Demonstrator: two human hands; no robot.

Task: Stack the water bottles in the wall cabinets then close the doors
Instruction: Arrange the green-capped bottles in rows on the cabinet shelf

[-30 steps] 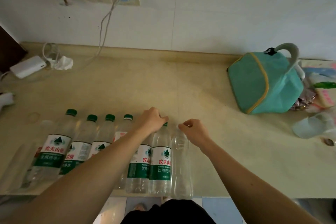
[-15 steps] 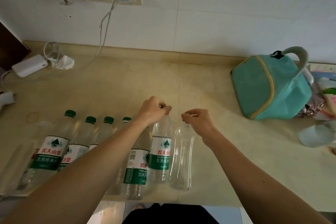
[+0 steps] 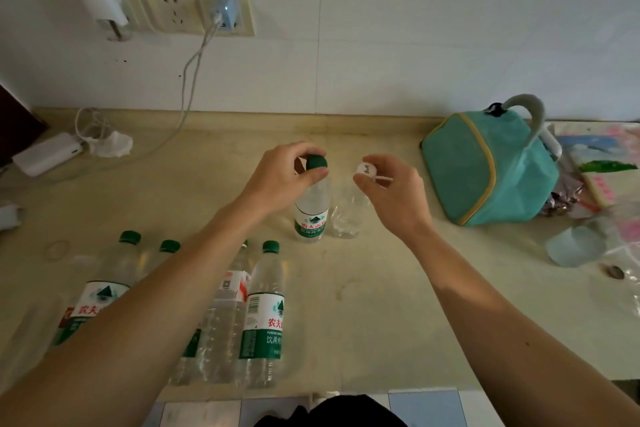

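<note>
Beige countertop [image 3: 381, 305]; white tiled wall [image 3: 415, 28]

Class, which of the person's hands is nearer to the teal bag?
Right. The right hand, holding the white-capped bottle, is just left of the teal bag. The left hand, on the green-capped bottle, is farther left.

Left hand [image 3: 284, 180] grips green-capped bottle [image 3: 311, 211] by its cap; right hand [image 3: 391, 191] pinches white-capped clear bottle [image 3: 344, 218]. More bottles [image 3: 265, 315] stand on counter [image 3: 381, 305]. Teal bag [image 3: 485, 166] right.
</note>
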